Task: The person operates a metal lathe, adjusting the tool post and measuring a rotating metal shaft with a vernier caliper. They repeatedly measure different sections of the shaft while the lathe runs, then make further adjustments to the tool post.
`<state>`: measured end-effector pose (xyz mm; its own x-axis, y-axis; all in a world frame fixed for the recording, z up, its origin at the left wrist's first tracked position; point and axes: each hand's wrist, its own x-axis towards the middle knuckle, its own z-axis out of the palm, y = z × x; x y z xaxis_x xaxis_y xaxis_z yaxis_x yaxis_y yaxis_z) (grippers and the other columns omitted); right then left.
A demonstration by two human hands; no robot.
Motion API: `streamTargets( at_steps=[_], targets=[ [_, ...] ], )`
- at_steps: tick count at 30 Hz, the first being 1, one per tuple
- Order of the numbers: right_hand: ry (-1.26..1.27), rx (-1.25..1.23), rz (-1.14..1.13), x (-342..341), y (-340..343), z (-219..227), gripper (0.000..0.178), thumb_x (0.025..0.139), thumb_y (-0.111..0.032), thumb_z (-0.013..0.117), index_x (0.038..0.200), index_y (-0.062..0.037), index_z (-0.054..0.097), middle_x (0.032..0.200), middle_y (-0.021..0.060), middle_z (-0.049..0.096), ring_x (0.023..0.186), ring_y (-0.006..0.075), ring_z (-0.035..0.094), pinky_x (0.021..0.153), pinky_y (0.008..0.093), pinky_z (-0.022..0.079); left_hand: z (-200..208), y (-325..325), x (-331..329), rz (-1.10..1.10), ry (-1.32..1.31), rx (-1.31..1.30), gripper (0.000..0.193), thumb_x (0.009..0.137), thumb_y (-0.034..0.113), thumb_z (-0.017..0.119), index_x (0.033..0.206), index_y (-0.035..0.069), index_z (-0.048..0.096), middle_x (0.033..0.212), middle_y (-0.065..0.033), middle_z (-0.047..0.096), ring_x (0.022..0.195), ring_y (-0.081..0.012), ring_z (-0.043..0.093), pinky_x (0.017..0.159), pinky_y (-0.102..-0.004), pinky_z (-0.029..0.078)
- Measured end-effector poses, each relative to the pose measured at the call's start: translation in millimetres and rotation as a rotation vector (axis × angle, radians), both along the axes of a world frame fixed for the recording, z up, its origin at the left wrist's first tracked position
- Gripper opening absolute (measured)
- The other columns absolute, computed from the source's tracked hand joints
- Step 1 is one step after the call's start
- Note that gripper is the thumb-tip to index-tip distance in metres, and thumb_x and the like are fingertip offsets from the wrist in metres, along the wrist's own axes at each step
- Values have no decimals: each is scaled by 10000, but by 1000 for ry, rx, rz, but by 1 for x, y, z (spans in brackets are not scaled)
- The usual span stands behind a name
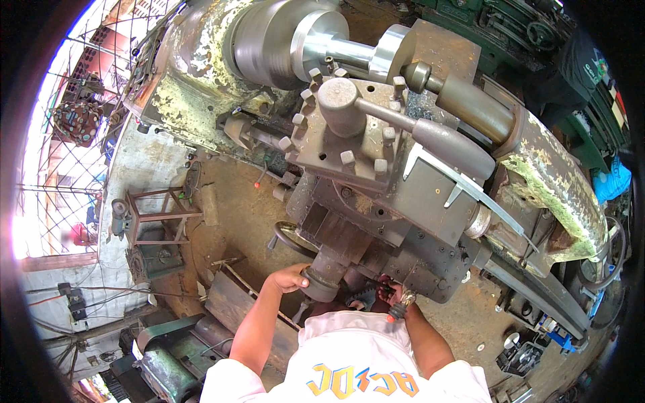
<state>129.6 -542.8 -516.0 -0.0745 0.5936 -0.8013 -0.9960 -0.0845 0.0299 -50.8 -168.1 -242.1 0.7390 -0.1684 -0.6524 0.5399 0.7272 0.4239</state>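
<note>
I stand at a metal lathe. My left hand (290,277) is closed on the round cross-slide handwheel (321,283), its thumb on the near side and some fingers hidden behind. Below the carriage apron, my right hand (390,293) has curled fingers in shadow; what they hold is unclear. Beside that wrist is a lever with a dark knob and red tip (397,311). Further up, a shiny turned steel workpiece (353,51) spans from the chuck (269,43) to the tailstock centre (418,75). The square tool post (349,141) stands in front of it.
A vernier caliper (463,183) lies on the compound slide beside the tool post's handle (450,144). Left are a metal stand (161,216) and a green machine (164,366). A person in dark clothing (571,70) is at the upper right, near a green lathe (500,27).
</note>
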Motion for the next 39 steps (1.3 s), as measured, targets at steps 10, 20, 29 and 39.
streamTargets(
  at_steps=[10,20,29,39],
  targets=[
    [42,-76,3,2,5,0,302,966,-203,723,1219,-69,627,985,167,726,889,366,731,755,532,635,2,0,0,14,9,11,1206,598,354,988,1540,-75,370,1504,-184,545,1394,-295,516,1218,-409,336],
    [60,-84,-9,4,10,13,231,970,-236,726,1134,-91,654,926,156,737,839,351,736,719,522,637,7,0,2,-2,6,29,1187,597,349,981,1533,-74,385,1493,-184,557,1381,-298,531,1211,-409,347],
    [8,-169,65,5,13,10,244,986,-302,713,1089,-90,652,898,150,725,787,328,731,625,492,630,9,0,4,-19,-17,69,1139,626,333,960,1529,-71,397,1494,-182,558,1383,-292,528,1210,-407,341],
    [-495,241,14,11,-23,45,373,948,-455,721,1024,-94,668,842,79,742,698,209,704,669,403,603,15,-8,4,12,35,175,1042,625,265,920,1498,-62,455,1452,-160,598,1333,-275,563,1173,-389,376]
  ],
)
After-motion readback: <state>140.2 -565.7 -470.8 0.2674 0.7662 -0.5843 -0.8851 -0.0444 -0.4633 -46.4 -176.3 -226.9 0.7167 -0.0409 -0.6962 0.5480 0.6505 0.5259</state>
